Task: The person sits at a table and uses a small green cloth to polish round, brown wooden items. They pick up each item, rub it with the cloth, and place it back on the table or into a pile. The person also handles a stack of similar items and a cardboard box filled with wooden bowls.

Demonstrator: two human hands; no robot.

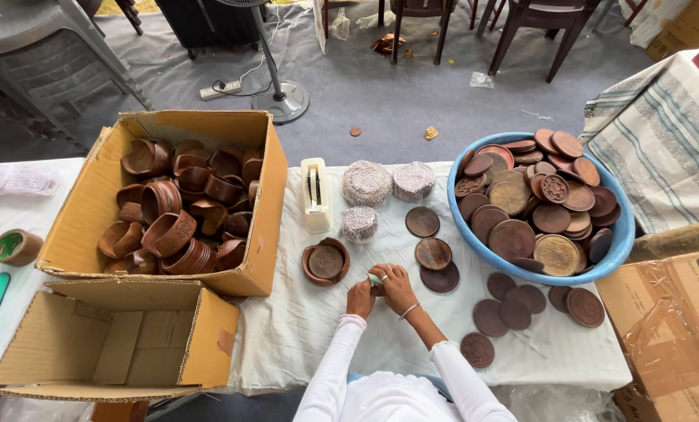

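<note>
My left hand [360,298] and my right hand [397,286] meet over the white tablecloth [302,328], fingers closed together around a small pale green and white object [374,278]; I cannot tell what it is. Just left of them sits a round brown wooden holder [325,262] with a disc in it. Loose carved wooden discs [433,254] lie to the right of my hands. White sleeves cover both arms.
A cardboard box [99,195] of curved wooden holders stands at left, an empty open box [142,336] below it. A blue basin [615,250] heaped with wooden discs is at right. Wrapped stacks [367,183], a cream tape dispenser [315,195] and a tape roll [13,247] lie about.
</note>
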